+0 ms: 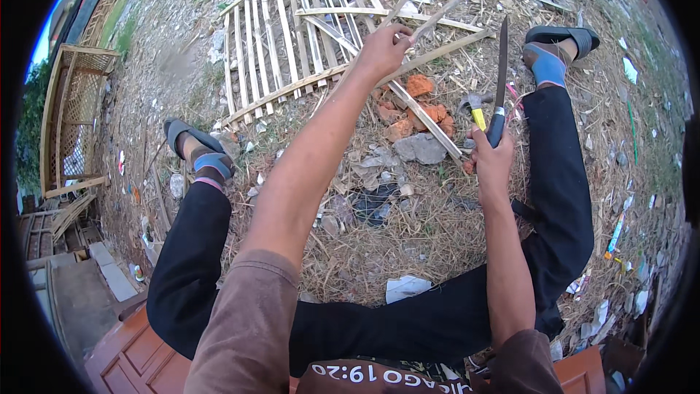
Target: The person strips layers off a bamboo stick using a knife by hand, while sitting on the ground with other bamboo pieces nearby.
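The left hand [383, 49] is reaching out toward twelve o'clock, closed around a thin bamboo strip [430, 20] and holding it slanted above the lattice panel [292, 36]. The right hand [490, 164] is gripping the dark handle of a long knife [502, 66], fingers wrapped tight, blade standing nearly upright and pointing to twelve o'clock, well apart from the strip. A hammer [475, 109] with a yellow grip is lying just at ten o'clock from the right hand, beside broken bricks [419, 106] and a grey stone [421, 148]. The person is sitting on littered, straw-strewn ground, legs spread to either side.

By the look of it, the strip is being readied for trimming or splitting: stock held out, blade raised, no cut begun. The next move seems to be calling for bringing the edge down to the strip, with the left fingers kept clear of the blade's path and the strip held steady.
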`<act>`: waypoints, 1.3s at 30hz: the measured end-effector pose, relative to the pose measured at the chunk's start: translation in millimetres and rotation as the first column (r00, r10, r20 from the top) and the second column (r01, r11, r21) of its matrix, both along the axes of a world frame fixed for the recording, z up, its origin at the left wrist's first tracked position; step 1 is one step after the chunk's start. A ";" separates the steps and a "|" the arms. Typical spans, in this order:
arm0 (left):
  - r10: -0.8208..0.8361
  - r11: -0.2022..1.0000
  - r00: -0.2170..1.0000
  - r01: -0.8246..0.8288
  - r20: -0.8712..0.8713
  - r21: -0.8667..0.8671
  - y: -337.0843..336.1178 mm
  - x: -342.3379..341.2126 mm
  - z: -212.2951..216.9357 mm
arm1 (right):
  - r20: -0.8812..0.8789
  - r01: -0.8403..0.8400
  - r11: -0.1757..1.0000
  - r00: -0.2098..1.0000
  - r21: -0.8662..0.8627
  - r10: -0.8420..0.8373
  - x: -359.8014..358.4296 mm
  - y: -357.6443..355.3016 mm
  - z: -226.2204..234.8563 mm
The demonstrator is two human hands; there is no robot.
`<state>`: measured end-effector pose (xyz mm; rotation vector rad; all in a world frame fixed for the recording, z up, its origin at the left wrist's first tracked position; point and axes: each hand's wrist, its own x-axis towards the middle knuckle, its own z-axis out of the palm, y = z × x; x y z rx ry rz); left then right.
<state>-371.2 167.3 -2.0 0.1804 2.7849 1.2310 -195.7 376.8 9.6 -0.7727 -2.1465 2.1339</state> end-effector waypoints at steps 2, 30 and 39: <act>0.107 0.988 0.994 -0.111 0.036 0.111 11.4 -14.7 -13.2 | 0.007 -0.005 1.000 1.000 0.019 0.005 6.0 2.1 -5.8; 0.165 0.729 0.937 -0.326 0.308 0.601 66.6 -24.5 -59.7 | 0.111 -0.238 0.967 0.968 0.093 0.227 0.3 8.8 -38.1; 0.184 0.917 0.962 -0.243 0.203 0.316 76.0 -13.2 -53.6 | 0.097 -0.197 0.976 0.978 0.098 0.187 1.5 13.1 -48.4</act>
